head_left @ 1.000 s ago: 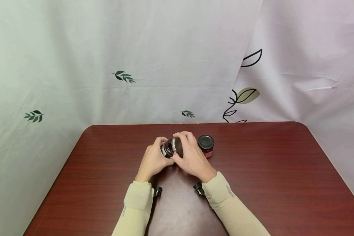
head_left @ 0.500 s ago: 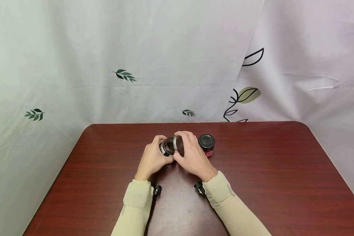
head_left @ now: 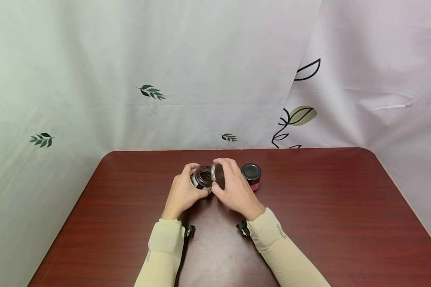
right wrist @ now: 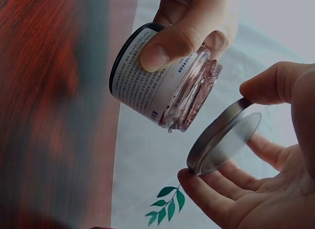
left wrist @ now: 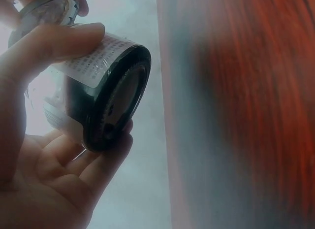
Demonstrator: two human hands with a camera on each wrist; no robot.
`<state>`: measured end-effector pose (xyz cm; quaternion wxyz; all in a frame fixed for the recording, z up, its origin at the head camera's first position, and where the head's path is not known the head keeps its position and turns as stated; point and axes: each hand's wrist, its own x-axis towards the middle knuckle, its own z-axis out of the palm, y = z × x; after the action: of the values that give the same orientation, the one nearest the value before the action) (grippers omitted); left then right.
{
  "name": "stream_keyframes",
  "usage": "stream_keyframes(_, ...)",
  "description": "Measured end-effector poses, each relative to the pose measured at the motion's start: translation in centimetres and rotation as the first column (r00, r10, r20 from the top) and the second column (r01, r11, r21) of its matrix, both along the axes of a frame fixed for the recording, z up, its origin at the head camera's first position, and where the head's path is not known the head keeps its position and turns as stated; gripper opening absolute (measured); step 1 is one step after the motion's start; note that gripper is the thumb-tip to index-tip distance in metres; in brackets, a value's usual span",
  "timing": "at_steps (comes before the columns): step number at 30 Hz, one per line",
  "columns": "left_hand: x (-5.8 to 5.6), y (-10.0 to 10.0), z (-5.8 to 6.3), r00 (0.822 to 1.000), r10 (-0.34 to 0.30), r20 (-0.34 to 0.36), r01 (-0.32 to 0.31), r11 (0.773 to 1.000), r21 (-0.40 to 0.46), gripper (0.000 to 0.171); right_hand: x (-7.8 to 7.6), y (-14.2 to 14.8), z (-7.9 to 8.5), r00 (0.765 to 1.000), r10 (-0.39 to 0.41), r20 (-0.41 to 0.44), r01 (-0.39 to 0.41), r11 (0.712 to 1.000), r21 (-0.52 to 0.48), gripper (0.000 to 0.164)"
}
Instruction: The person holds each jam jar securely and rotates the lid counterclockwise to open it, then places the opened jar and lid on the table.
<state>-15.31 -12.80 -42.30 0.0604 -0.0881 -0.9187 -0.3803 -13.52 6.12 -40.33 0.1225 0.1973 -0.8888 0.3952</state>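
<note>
In the head view my left hand (head_left: pixel 181 193) grips a small glass jar (head_left: pixel 202 178) with its mouth uncovered and dark contents inside. The right wrist view shows the jar's white printed label (right wrist: pixel 135 74) and reddish-brown residue round its neck. The jar is tilted, its dark base (left wrist: pixel 118 106) facing the left wrist camera. My right hand (head_left: pixel 236 193) holds the jar's round lid (head_left: pixel 219 175), brown on top with a silvery rim, between thumb and fingers. In the right wrist view the lid stands apart from the jar's mouth, its inner side partly visible.
A second jar (head_left: pixel 251 172), with a black lid and red lower part, stands just right of my right hand. Both hands are above a reddish-brown wooden table (head_left: pixel 327 207). Behind it hangs a pale curtain (head_left: pixel 201 79) with leaf prints.
My left hand has moved slightly left with the jar, widening the gap to the lid. More of the jar's mouth shows now. The right hand has barely shifted.
</note>
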Motion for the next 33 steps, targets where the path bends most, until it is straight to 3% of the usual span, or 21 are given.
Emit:
stream_keyframes(7,-0.1,-0.3,0.0,1.0,0.005,0.001,-0.005,1.0,-0.004,0.083,0.0,0.0,0.0,1.0,-0.007,0.012,0.007,1.0,-0.002,0.06)
stream_keyframes(26,-0.4,-1.2,-0.4,0.999,0.045,-0.018,-0.045,0.999,0.017,0.075,0.0,-0.1,-0.2,0.999,-0.015,0.046,0.015,1.0,0.009,0.058)
stream_keyframes(33,-0.4,-1.3,-0.3,0.998,0.069,0.014,-0.07,0.997,0.024,0.076,0.0,-0.2,-0.4,0.999,-0.013,0.043,0.013,1.0,0.006,0.057)
